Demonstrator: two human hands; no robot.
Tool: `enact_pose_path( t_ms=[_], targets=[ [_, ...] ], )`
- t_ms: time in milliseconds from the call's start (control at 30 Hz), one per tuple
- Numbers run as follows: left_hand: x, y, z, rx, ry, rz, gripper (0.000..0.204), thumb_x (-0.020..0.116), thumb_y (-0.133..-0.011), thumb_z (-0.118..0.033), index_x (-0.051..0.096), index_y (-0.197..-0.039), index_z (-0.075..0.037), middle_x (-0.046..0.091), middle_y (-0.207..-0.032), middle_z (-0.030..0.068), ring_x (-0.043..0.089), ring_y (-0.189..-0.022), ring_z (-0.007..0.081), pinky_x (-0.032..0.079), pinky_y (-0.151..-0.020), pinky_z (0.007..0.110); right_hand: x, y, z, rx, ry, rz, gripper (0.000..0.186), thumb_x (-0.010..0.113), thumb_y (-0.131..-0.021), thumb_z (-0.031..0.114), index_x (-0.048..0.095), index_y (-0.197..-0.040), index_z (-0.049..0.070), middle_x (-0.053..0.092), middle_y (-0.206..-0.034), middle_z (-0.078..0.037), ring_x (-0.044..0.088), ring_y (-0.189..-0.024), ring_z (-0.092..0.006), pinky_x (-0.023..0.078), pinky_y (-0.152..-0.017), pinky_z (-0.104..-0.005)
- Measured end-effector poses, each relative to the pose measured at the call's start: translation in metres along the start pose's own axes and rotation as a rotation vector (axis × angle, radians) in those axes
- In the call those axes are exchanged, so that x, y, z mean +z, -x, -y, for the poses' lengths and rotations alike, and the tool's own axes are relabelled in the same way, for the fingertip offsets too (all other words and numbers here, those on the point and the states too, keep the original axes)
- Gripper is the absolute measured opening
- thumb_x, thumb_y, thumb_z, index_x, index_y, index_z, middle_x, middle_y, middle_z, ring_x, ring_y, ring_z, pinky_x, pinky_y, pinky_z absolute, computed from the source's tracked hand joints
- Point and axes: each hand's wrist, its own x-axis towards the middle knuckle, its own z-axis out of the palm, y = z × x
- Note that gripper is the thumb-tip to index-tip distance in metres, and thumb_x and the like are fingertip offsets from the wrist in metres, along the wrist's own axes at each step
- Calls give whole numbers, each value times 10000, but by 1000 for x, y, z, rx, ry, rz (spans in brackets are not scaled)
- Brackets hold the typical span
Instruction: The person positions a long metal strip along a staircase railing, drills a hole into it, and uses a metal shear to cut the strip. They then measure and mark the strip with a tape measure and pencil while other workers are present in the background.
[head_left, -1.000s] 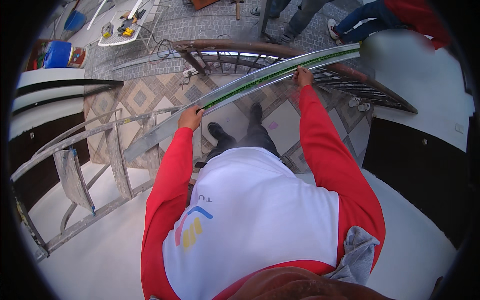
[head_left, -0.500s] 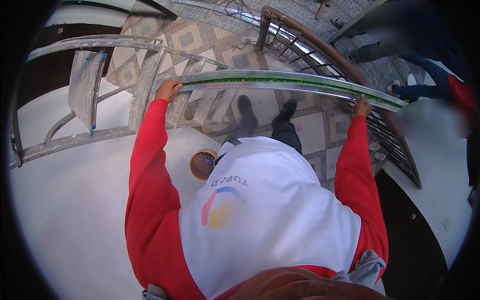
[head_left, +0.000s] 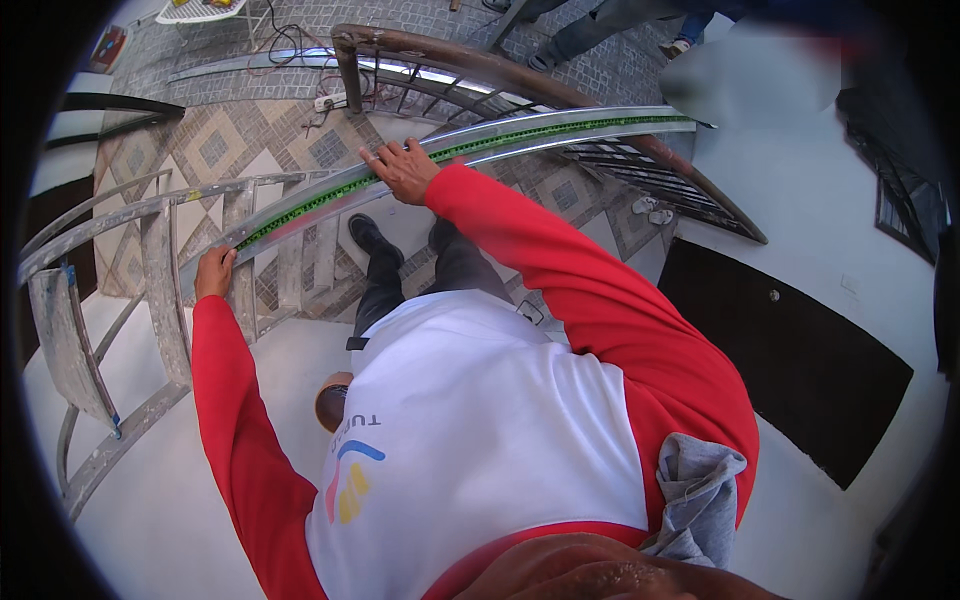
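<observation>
A long silvery metal channel (head_left: 590, 117) lies slanting across the view in front of me, with a green tape measure blade (head_left: 310, 207) stretched along its inside. My left hand (head_left: 214, 272) is closed on the channel near its left end, thumb and fingers by the end of the blade. Farther along, my right hand (head_left: 402, 170) reaches across my front and grips the channel from above, fingers curled over its edge and the blade. The far right end of the channel reaches a blurred area beside a person, so what supports it there is hidden.
A paint-spattered ladder (head_left: 160, 290) stands at the left under the channel. A brown metal railing (head_left: 470, 57) runs beyond it. Cords (head_left: 285, 60) and another metal strip (head_left: 225, 67) lie on the paving. People's legs (head_left: 585, 40) show at the top. A brown container (head_left: 330, 402) hangs at my waist.
My right hand has moved left along the channel, much closer to my left hand. The view has swung right, and the ladder and railing appear farther left.
</observation>
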Motion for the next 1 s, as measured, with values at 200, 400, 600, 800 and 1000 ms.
enact_pose_path(
  t_ms=[200,400,600,800,1000],
  targets=[
    [-3,4,-69,84,87,-27,329,620,-981,-385,726,-1123,-107,704,-1105,158,636,-1088,378,502,-924,490,-9,44,-45,17,35,-68,803,686,-840,143,354,-1565,45,608,-1203,-99,575,-1191,-275,436,-984,-520],
    [-7,-19,-166,43,54,76,347,588,-991,-450,735,-1129,-169,715,-1107,136,653,-1098,367,526,-897,513,-9,94,-117,142,55,49,1065,844,-711,186,273,-1606,89,562,-1328,-129,541,-1276,-314,430,-1071,-485],
    [-6,-25,-123,70,47,64,319,584,-994,-440,738,-1106,-183,715,-1074,130,651,-1071,371,524,-860,530,-5,120,-164,215,126,100,1050,845,-711,174,287,-1597,91,553,-1348,-123,526,-1302,-313,425,-1097,-488],
    [-10,-28,-66,-26,-7,-61,306,591,-992,-432,733,-1012,-161,719,-995,110,665,-1023,359,531,-827,523,1,128,-166,247,140,138,871,830,-729,157,430,-1502,116,540,-1401,-123,511,-1343,-303,401,-1105,-495],
    [-2,-37,-66,-120,-93,-45,312,594,-993,-442,749,-1092,-190,716,-1035,102,651,-1060,349,538,-853,520,-1,127,-162,229,128,29,651,719,-801,109,504,-1416,110,565,-1364,-97,521,-1311,-291,398,-1067,-502]
  ],
)
